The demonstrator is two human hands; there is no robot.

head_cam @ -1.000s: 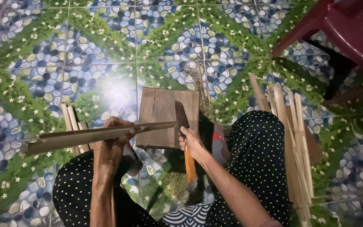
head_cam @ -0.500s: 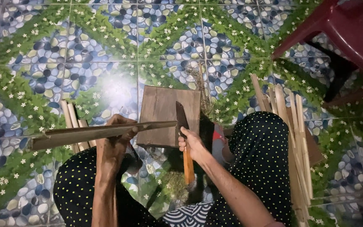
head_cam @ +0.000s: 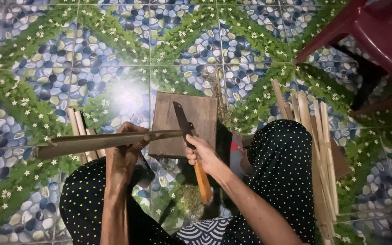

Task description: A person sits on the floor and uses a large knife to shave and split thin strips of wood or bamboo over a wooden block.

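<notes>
Little shifted since a moment ago: long flat bamboo strip still level across the lap, knife still at its right end. Left hand wrapped round the strip near its middle, fingers curled and pressed together over the top edge. Right hand closed on the orange wooden handle of the dark-bladed knife, fingers clenched round the grip, blade angled up and left, touching the strip's right end. Square brown wooden block on the floor just behind the blade. Bundle of pale bamboo slats leaning at the right knee; a few more short slats lying on the floor behind the strip. Green-and-blue pebble-patterned tile floor underneath, dark red plastic chair at upper right.
</notes>
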